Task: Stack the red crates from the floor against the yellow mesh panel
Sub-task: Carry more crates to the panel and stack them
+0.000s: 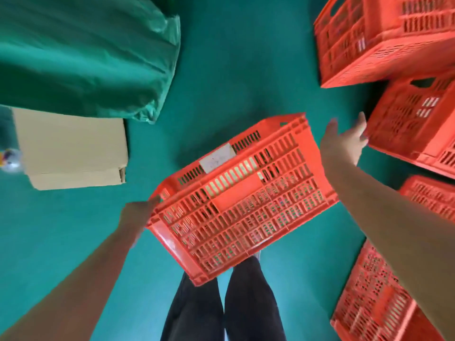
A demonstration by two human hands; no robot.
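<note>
A red slatted crate [243, 193] with a white label hangs tilted above the green floor, over my legs. My left hand [138, 212] grips its left rim, fingers partly hidden behind the crate. My right hand [344, 143] is just off the crate's right end, fingers spread and straight, holding nothing. Several more red crates lie on the floor to the right: one at the top right [384, 38], one at mid right [416, 124], one at the lower right [376, 291]. No yellow mesh panel is in view.
A green bag [83, 55] lies at the upper left over a cardboard box [73, 151]. A small colourful object [9, 158] sits at the left edge. Green floor [234, 70] stretches ahead between the bag and the crates.
</note>
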